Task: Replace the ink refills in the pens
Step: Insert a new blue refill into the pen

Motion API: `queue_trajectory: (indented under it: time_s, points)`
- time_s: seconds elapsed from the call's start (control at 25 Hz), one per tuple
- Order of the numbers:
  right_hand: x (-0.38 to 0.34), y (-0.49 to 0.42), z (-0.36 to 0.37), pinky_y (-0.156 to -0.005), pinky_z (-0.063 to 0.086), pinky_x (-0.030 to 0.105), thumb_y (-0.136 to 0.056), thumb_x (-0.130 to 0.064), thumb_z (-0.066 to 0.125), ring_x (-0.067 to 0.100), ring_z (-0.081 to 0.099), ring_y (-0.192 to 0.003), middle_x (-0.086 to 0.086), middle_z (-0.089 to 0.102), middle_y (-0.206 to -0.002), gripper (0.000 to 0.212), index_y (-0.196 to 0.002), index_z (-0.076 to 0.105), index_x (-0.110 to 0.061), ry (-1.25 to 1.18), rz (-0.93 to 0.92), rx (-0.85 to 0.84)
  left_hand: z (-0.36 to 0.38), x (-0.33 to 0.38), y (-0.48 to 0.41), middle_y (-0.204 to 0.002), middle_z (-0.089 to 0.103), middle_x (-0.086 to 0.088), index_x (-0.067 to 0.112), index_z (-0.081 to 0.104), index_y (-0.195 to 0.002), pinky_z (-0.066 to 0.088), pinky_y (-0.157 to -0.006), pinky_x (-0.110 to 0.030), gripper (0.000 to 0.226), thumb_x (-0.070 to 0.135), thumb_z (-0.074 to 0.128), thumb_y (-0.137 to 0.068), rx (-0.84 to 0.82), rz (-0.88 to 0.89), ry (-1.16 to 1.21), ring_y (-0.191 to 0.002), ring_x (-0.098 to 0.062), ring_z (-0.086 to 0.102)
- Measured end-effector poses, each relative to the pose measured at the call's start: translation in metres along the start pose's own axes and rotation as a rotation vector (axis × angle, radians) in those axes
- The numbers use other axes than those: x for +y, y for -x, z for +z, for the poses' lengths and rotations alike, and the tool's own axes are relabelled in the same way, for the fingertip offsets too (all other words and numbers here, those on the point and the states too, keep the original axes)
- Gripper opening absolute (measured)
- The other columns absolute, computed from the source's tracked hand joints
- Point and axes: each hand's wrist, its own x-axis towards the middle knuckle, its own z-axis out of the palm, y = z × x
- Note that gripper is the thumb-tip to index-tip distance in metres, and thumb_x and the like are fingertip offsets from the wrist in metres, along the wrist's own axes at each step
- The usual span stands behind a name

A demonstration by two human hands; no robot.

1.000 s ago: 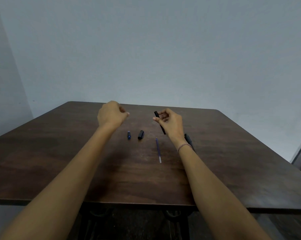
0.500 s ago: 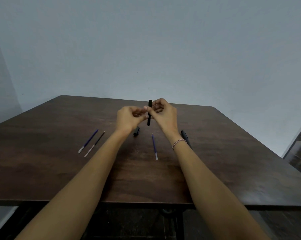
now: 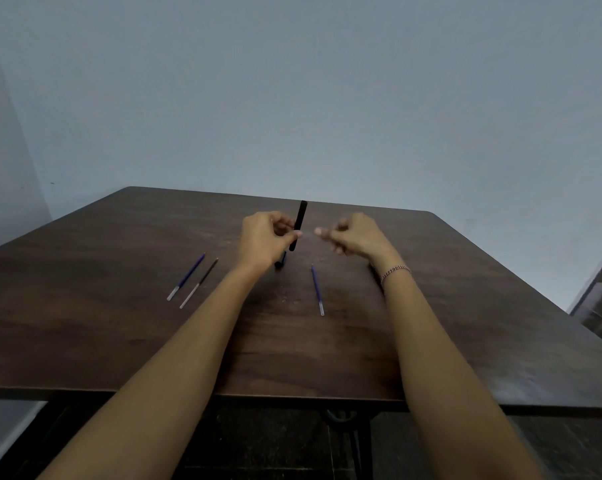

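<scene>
My left hand (image 3: pixel 265 237) grips a black pen barrel (image 3: pixel 299 223) and holds it nearly upright above the table's middle. A short gap to the right, my right hand (image 3: pixel 358 237) has its thumb and fingers pinched together, and nothing shows between them. A blue refill (image 3: pixel 317 289) lies on the table between my forearms. Two more refills lie side by side at the left, one blue (image 3: pixel 187 277) and one dark (image 3: pixel 200 283). A short black pen piece (image 3: pixel 280 260) peeks out below my left hand.
The dark wooden table (image 3: pixel 119 341) stands against a plain grey wall, with its near edge under my forearms. A dark object is mostly hidden behind my right wrist. Dark furniture (image 3: pixel 601 306) stands past the table's right edge.
The pen barrel has passed from my right hand to my left hand. My right hand has pulled away to the right, and the hands are now apart.
</scene>
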Motion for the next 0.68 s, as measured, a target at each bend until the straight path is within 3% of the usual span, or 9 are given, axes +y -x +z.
queue_trajectory:
  time_s: [0.12,0.24,0.44,0.56,0.68]
  points:
    - [0.001,0.003,0.005,-0.049,0.039,0.019,-0.078,-0.051,0.07,0.003,0.047,-0.036,-0.006,0.056,-0.04,0.045,-0.053,0.061,-0.014,0.369,0.142,-0.252,0.001,-0.003,-0.001,-0.077,0.067,0.004,0.011,0.071,-0.093,0.044,-0.06,-0.006,0.025,0.023,0.078,-0.073,0.016,-0.004,-0.011,-0.066,0.0,0.059]
    - [-0.007,0.003,0.014,-0.044,0.037,0.019,-0.075,-0.052,0.073,0.006,0.044,-0.036,-0.008,0.052,-0.035,0.043,-0.054,0.063,-0.016,0.387,0.205,-0.331,0.002,-0.005,-0.002,-0.076,0.066,0.005,0.012,0.071,-0.093,0.045,-0.061,-0.007,0.023,0.024,0.078,-0.074,0.029,0.001,-0.012,-0.067,0.0,0.06]
    - [-0.012,0.003,0.021,-0.042,0.04,0.018,-0.069,-0.045,0.08,0.008,0.05,-0.039,-0.007,0.055,-0.036,0.041,-0.054,0.059,-0.013,0.434,0.252,-0.256,0.003,-0.007,-0.003,-0.07,0.062,0.009,0.013,0.071,-0.089,0.043,-0.058,-0.005,0.022,0.026,0.078,-0.073,0.037,0.029,-0.035,-0.062,0.005,0.056]
    - [-0.015,0.002,0.022,-0.055,0.051,0.022,-0.07,-0.037,0.082,0.01,0.055,-0.043,0.0,0.062,-0.051,0.035,-0.061,0.062,-0.01,0.42,0.266,-0.206,0.004,-0.007,-0.003,-0.067,0.059,0.014,0.014,0.071,-0.089,0.04,-0.056,-0.004,0.022,0.027,0.078,-0.073,0.046,0.037,-0.05,-0.061,0.006,0.055]
    - [-0.017,0.004,0.024,-0.065,0.056,0.026,-0.074,-0.029,0.08,0.01,0.056,-0.04,-0.001,0.06,-0.046,0.033,-0.056,0.059,-0.011,0.47,0.25,-0.16,0.005,-0.008,-0.003,-0.064,0.056,0.017,0.015,0.071,-0.089,0.04,-0.055,-0.005,0.021,0.027,0.078,-0.073,0.04,0.046,-0.056,-0.061,0.006,0.056]
